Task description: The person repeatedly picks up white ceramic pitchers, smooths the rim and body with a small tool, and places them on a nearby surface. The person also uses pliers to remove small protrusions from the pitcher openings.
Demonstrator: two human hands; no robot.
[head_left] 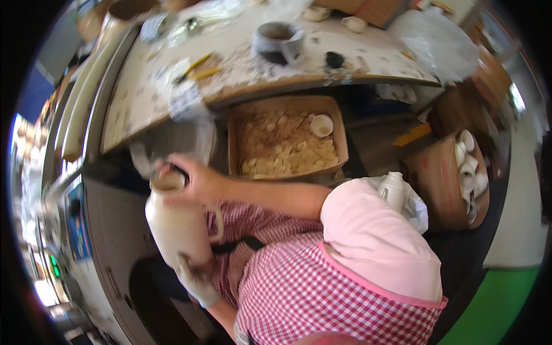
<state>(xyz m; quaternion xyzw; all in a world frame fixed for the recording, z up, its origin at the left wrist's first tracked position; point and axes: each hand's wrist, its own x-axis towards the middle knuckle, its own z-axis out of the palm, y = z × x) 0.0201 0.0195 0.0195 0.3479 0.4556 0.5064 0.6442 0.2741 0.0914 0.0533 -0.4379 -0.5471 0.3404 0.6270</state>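
Observation:
A cream-coloured jug with a side handle stands tilted at my left, its round mouth facing up. At the mouth and neck is my right hand, bare and slightly blurred, with its fingers closed around the rim. My left hand, in a pale glove, is closed against the lower side of the jug; part of its fingers is hidden. The jug rests close to my red-checked apron. Whatever lies inside the jug cannot be seen.
Ahead stands a worktable with yellow-handled pliers and a grey-white pot. Below it, a cardboard box holds yellowish scraps and a white cup. At right are a white bottle-shaped vessel and a carton of white pieces.

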